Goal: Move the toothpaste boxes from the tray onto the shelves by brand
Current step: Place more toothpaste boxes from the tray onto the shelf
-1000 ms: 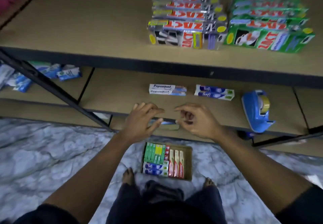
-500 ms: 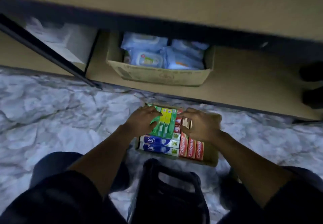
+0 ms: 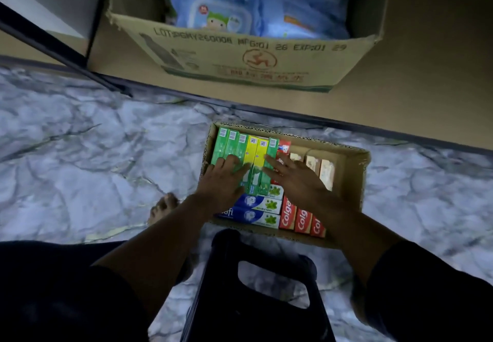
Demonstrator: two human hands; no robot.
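- One black stool (image 3: 256, 288) stands just on the near side of the tray (image 3: 356, 181), between the person's knees. A bare foot (image 3: 162, 207) rests on the marble floor (image 3: 80, 155) to the tray's near left.
- Both hands were up at the shelves a second ago and have since come down into the tray. The judgement is that one placement is finished and the next pick is starting.
- The left hand (image 3: 221, 184) lies on the green and yellow boxes (image 3: 240, 145) in the tray's far-left part, with fingers straight and slightly apart.
- The right hand (image 3: 296, 181) rests beside it with fingers spread, over the last green box and the red one next to it. Whether either thumb hooks under a box cannot be told, and nothing looks lifted yet.
- Still in the tray are the Safi boxes (image 3: 262, 211) flat along its near side, the Colgate boxes (image 3: 302, 220) at near right, and some pale boxes (image 3: 326, 171) farther right. Most of the sorting appears to remain.
- The boxes sit packed side by side against the tray's left wall, so a straight upward lift looks easiest. There is bare cardboard at the far-right corner.
- Beyond the tray runs the dark edge of the bottom shelf (image 3: 426, 75). On it stands a carton (image 3: 240, 56) of blue wipe packs (image 3: 218, 13), with open board to its right. A slanted brace (image 3: 53, 48) crosses at far left.
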